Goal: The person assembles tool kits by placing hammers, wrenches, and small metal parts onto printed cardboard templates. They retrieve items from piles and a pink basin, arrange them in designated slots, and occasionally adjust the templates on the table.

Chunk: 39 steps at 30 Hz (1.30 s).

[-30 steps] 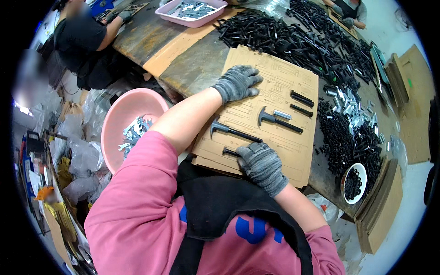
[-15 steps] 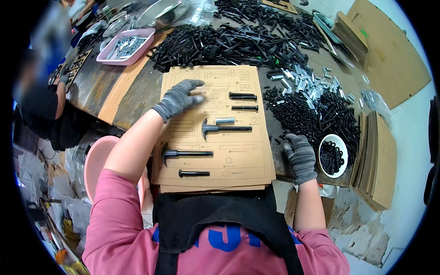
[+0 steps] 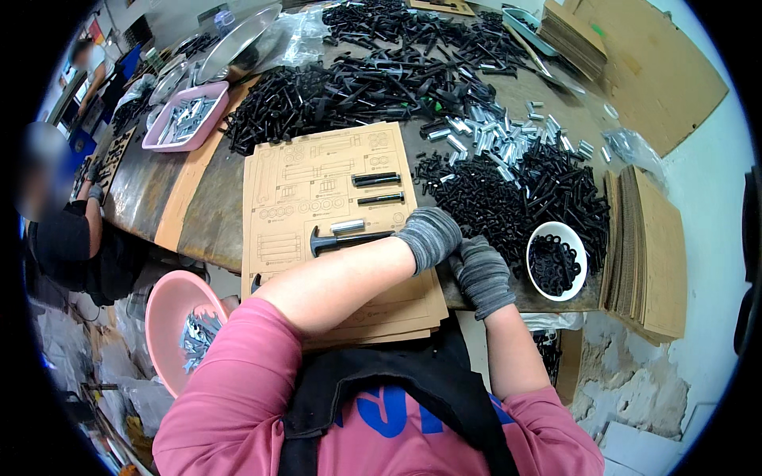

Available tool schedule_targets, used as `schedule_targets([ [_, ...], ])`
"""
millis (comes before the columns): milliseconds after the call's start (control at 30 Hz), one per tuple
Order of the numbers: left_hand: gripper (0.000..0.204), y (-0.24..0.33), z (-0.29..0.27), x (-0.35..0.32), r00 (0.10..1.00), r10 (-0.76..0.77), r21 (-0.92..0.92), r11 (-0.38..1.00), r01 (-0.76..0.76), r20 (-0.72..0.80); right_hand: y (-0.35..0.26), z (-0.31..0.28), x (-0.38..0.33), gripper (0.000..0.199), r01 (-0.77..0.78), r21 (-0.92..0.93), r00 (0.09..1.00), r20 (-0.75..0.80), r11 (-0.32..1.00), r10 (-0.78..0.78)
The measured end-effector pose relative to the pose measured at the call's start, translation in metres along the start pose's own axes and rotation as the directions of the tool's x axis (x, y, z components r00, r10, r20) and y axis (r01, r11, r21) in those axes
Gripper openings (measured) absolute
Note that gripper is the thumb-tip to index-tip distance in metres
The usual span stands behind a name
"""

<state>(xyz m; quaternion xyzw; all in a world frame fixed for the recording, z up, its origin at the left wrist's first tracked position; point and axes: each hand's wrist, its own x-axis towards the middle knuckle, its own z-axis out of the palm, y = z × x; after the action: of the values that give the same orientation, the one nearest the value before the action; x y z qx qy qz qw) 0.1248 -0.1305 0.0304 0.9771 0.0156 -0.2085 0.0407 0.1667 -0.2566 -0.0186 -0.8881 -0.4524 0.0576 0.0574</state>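
Note:
My gloved left hand (image 3: 432, 236) reaches across the printed cardboard sheet (image 3: 274, 174) to its right edge. There it meets my gloved right hand (image 3: 480, 274). Both hands have curled fingers, and whatever lies between them is hidden. On the sheet are two black bolts side by side (image 3: 376, 180), a single black bolt (image 3: 381, 198) and a silver sleeve (image 3: 348, 226). Below them sits a black T-shaped part with a curved head (image 3: 321, 240), its shank partly behind my left hand. The head of another such part (image 3: 255, 282) peeks out by my left forearm.
Right of the sheet lie small black screws (image 3: 460, 186) and silver sleeves (image 3: 508, 147). A white bowl (image 3: 583, 274) holds black rings. Black parts (image 3: 357, 87) heap up behind. Cardboard stacks (image 3: 647, 254) stand right; pink tubs (image 3: 163, 317) and a co-worker (image 3: 67, 238) are left.
My left hand has swung from the sheet's upper left to its right edge, meeting my right hand, which has shifted slightly left. The view has turned, and my forearm now covers the lower parts.

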Motion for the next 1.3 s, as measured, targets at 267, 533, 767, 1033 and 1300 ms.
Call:
schedule_targets([
  [267,0.021,-0.006,-0.001,0.020,0.976,0.108,-0.012,0.994,-0.112,-0.189,0.006,0.001,-0.007,0.018,0.150,-0.016,0.983,-0.101,0.988,-0.151],
  [533,0.016,-0.046,-0.010,-0.013,0.936,0.033,-0.102,0.992,-0.073,-0.351,0.015,0.001,-0.006,0.011,0.309,-0.015,0.947,-0.089,0.951,-0.309],
  [767,0.014,-0.163,0.033,-0.092,0.824,-0.084,0.250,0.931,0.265,-0.560,-0.003,-0.024,0.009,0.012,0.400,0.385,0.903,-0.320,0.832,-0.286],
  [1033,0.030,-0.195,0.032,-0.125,0.889,-0.240,-0.211,0.963,0.167,-0.391,-0.074,-0.039,0.078,0.013,0.616,0.200,0.767,-0.372,0.762,-0.523],
  [1300,0.033,-0.213,0.045,-0.113,0.882,-0.321,-0.417,0.894,0.162,-0.346,-0.172,-0.035,0.134,0.019,0.595,-0.230,0.795,0.028,0.770,-0.606],
])
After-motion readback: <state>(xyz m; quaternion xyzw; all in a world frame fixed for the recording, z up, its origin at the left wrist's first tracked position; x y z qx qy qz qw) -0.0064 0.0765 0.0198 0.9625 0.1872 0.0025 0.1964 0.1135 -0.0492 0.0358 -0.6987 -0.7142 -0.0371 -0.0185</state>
